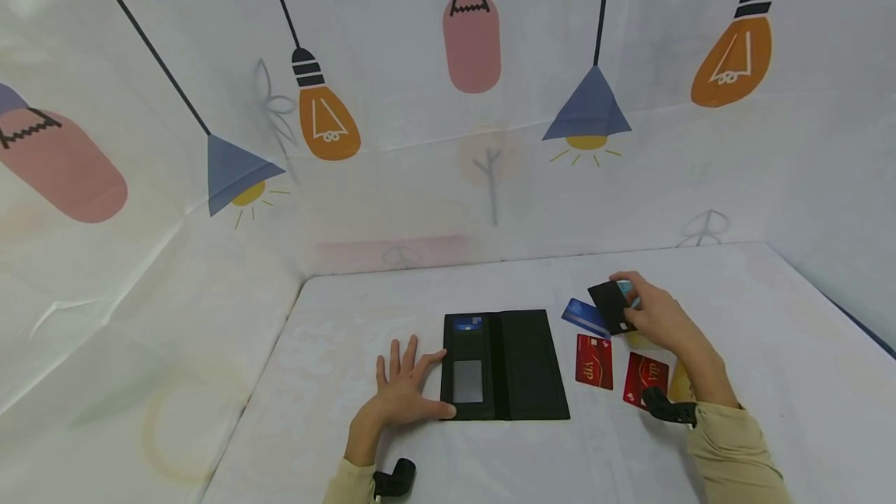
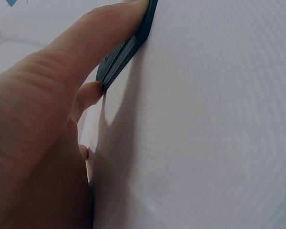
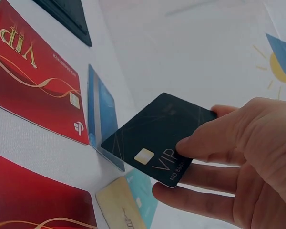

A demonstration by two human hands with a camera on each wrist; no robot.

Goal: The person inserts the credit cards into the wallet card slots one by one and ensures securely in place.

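Black VIP card (image 1: 610,306), gold-chipped, faintly lined, lower right in the head view, is pinched by the right hand (image 1: 661,319); the left hand (image 1: 402,393), fingers spread, touches a black bifold wallet (image 1: 530,368).

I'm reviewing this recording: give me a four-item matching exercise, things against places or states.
Things
1. Black folder
2. Black card
3. Blue card
4. Left hand

Places or states
A. Pinched by the right hand
B. Touching the folder's left edge
C. Lying open on the table, between the left hand and the cards
D. Just right of the folder's top-right corner in the head view

Right pairs: 1-C, 2-A, 3-D, 4-B
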